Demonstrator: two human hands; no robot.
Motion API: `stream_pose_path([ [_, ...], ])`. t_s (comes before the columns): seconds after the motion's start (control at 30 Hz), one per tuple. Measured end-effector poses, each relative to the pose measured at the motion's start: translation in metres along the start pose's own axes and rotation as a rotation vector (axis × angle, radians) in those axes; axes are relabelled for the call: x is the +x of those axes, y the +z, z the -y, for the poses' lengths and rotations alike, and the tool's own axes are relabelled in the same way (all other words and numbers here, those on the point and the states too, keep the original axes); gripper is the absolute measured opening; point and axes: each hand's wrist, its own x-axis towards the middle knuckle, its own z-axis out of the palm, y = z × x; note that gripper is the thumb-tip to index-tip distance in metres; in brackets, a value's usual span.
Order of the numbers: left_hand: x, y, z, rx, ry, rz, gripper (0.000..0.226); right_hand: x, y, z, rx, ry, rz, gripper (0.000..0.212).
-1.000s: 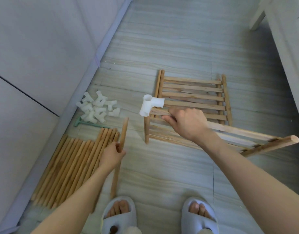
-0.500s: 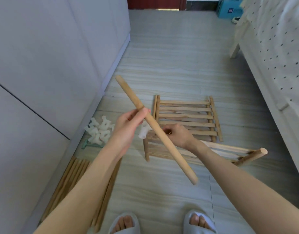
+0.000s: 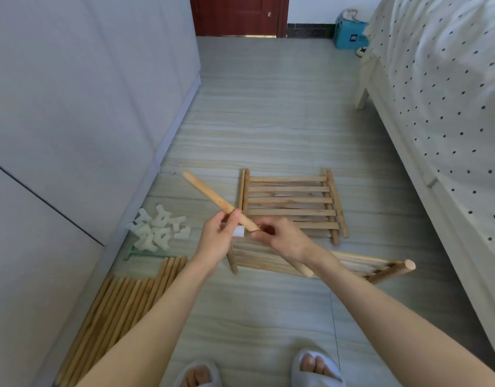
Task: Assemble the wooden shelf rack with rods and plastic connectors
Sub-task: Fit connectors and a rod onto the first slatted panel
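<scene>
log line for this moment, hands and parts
left hand: grips rod | right hand: holds slatted panel by white connector | rod not yet inserted | spare connectors on floor

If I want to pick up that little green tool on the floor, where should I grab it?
Probably by the long thin handle of the green tool, pinching it from above. It lies flat, with bare floor along it. Its T-shaped head sits close under the white connectors.

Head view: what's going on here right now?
A person is building a rack on the floor. The left hand grips a rod, held slanted over a white connector on the propped slatted shelf. The right hand pinches something at that joint. Spare rods, connectors and another shelf lie nearby.
</scene>
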Motion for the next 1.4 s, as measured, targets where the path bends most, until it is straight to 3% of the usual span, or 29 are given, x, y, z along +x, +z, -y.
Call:
stream_pose_path([
  [0.23,-0.006,-0.002,0.006,0.196,-0.024,-0.097,0.04,-0.026,-0.037,0.006,-0.14,0.069,-0.081,0.018],
  [0.37,-0.021,-0.003,0.001,0.228,-0.082,-0.148,0.042,-0.062,-0.057,-0.005,-0.397,0.081,-0.203,0.035],
  [0.47,-0.035,-0.011,-0.002,0.229,-0.154,-0.157,0.041,-0.087,-0.062,-0.02,-0.519,0.042,-0.155,0.035],
  [0.63,-0.064,-0.03,0.001,0.292,-0.127,-0.131,0.044,-0.109,-0.046,-0.034,-0.626,0.077,-0.115,0.021],
  [0.8,-0.078,-0.035,0.006,0.26,-0.135,-0.125,0.044,-0.117,-0.03,-0.028,-0.799,0.001,-0.17,0.033],
  [1.17,-0.076,-0.035,0.008,0.261,-0.141,-0.114,0.043,-0.115,-0.004,-0.03,-0.721,-0.054,-0.188,0.035],
  [1.4,-0.075,-0.038,0.015,0.174,-0.145,-0.1,0.043,-0.1,0.009,-0.029,-0.729,-0.235,-0.298,0.036],
])
